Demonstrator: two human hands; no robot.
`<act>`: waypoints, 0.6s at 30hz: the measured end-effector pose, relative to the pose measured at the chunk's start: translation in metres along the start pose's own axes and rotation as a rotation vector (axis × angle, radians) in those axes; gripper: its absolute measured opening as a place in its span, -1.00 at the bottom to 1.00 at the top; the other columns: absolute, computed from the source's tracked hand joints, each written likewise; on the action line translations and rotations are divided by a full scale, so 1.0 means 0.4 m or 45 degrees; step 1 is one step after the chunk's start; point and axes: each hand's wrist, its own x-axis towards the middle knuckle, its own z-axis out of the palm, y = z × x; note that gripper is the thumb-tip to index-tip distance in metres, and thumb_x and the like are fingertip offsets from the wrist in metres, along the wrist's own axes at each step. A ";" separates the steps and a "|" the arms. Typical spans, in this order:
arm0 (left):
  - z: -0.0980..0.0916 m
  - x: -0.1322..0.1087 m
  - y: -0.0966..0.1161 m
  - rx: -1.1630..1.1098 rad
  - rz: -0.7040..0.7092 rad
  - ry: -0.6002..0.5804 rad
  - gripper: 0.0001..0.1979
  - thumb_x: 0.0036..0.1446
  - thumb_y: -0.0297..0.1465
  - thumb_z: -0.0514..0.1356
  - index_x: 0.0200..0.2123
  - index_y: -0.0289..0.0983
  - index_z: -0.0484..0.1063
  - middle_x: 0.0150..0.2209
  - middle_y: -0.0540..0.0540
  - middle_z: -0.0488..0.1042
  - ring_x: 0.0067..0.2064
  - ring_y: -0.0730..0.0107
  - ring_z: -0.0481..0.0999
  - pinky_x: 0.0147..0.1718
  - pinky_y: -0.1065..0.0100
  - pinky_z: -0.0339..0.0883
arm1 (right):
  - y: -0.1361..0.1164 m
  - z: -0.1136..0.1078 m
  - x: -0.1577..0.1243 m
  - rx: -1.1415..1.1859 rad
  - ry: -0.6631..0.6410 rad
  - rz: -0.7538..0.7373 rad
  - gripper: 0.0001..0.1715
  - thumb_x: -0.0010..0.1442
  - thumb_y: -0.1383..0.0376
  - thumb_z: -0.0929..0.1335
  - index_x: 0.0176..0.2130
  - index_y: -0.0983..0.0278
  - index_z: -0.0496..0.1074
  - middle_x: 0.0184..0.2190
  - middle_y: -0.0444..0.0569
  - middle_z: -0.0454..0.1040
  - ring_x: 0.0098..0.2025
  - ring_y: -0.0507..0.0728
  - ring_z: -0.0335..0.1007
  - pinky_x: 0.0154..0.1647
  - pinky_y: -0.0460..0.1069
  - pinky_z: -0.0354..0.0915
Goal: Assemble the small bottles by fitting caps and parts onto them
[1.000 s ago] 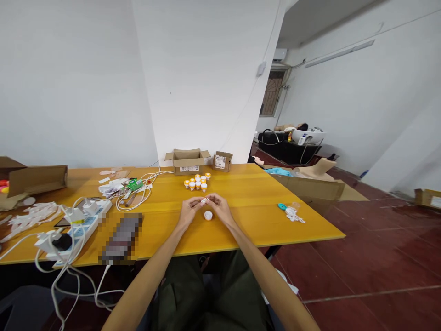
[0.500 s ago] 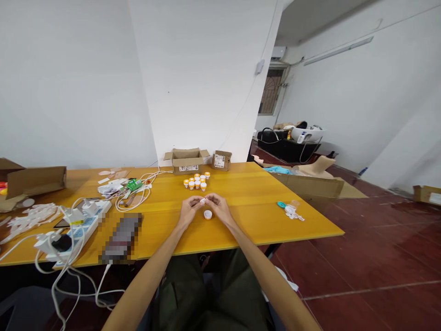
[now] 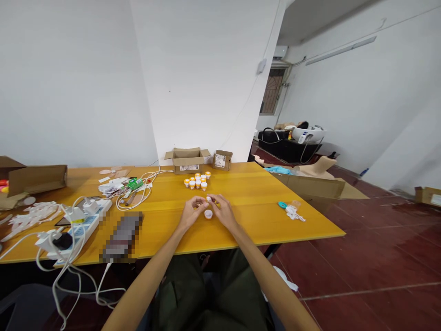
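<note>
Both my hands rest on the yellow table (image 3: 248, 207) in front of me. My right hand (image 3: 223, 210) pinches a small white part (image 3: 208, 198) at its fingertips. My left hand (image 3: 191, 211) sits just left of it with fingers curled, and whether it holds anything is too small to tell. A small white cap (image 3: 208, 214) lies on the table between the hands. A cluster of several small white-and-orange pots (image 3: 197, 181) stands a little beyond them.
Two open cardboard boxes (image 3: 187, 160) stand at the table's far edge. White cables (image 3: 138, 193), a power strip (image 3: 82, 223) with plugs and loose white parts (image 3: 29, 216) cover the left side. Small teal and white bits (image 3: 291, 210) lie right. Red tile floor lies beyond.
My hands have parted slightly; the small white part, earlier held between both hands, now sits at my right fingertips. The view shifted a little.
</note>
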 end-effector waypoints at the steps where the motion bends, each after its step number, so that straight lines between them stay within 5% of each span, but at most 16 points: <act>1: 0.000 -0.006 -0.002 0.076 0.046 -0.027 -0.76 -0.09 -0.23 0.39 -0.36 -0.22 0.54 -0.36 -0.06 0.57 -0.28 0.29 0.53 -0.21 0.31 0.37 | 0.004 -0.006 0.001 0.037 0.024 0.056 -0.77 0.20 0.20 0.35 -0.16 0.11 0.56 -0.28 -0.04 0.59 -0.23 0.20 0.48 -0.11 0.09 0.40; 5: 0.000 -0.028 -0.014 0.331 0.198 -0.122 -0.74 -0.13 -0.34 0.41 -0.29 -0.19 0.54 -0.29 -0.05 0.54 -0.23 0.24 0.51 -0.12 0.25 0.35 | 0.019 -0.033 -0.003 0.224 0.057 0.255 -0.75 0.11 0.13 0.40 -0.22 0.18 0.53 -0.38 -0.06 0.57 -0.31 0.16 0.50 -0.25 0.03 0.42; 10: 0.002 -0.031 -0.030 0.402 0.144 -0.195 -0.63 -0.21 -0.41 0.44 -0.24 -0.17 0.51 -0.25 -0.07 0.54 -0.19 0.17 0.51 -0.10 0.21 0.34 | 0.023 -0.052 -0.020 0.322 -0.010 0.384 -0.75 0.03 0.10 0.44 -0.33 0.21 0.50 -0.36 -0.05 0.59 -0.33 0.14 0.51 -0.27 0.02 0.42; 18: 0.007 -0.019 -0.039 0.323 0.110 -0.267 -0.71 -0.13 -0.52 0.35 -0.27 -0.23 0.46 -0.32 -0.05 0.54 -0.25 0.25 0.52 -0.19 0.28 0.36 | -0.002 -0.044 -0.033 0.220 -0.204 0.279 -0.82 0.07 0.18 0.40 -0.30 0.19 0.55 -0.36 -0.09 0.60 -0.32 0.13 0.48 -0.23 0.02 0.40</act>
